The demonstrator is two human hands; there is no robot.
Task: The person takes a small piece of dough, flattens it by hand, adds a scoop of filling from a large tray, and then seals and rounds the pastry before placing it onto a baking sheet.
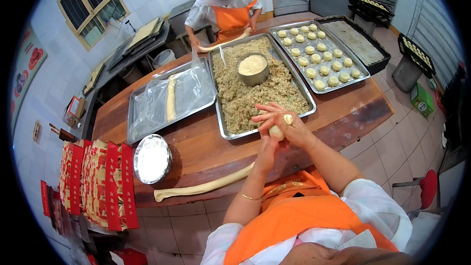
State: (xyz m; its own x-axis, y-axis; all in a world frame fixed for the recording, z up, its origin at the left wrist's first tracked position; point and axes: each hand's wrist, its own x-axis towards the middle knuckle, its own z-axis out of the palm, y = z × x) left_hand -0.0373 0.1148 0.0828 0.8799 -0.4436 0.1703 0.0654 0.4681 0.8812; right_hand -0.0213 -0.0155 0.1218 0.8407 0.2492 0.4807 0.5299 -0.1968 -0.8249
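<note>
Above the near edge of the wooden table, my left hand (pixel 268 148) and my right hand (pixel 297 131) come together around a pale dough ball (pixel 276 133). My left fingers close round it from below; my right hand cups it, with some of its fingers stretched to the left. A small dough piece (pixel 288 119) shows at my right hand. Just beyond is a metal tray (pixel 235 136) of crumbly brown filling (pixel 245 113), where a round metal tin (pixel 253 78) of pale crumbs stands. A long dough rope (pixel 206 189) lies along the table's near edge, left of my hands.
Left on the table (pixel 343 122) are a plastic-lined tray (pixel 135 118) with a dough strip (pixel 171 99) and a foil-topped bowl (pixel 152 159). A tray (pixel 360 74) of round dough pieces stands at right. Across the table, a co-worker (pixel 228 17) handles a dough strip (pixel 225 43).
</note>
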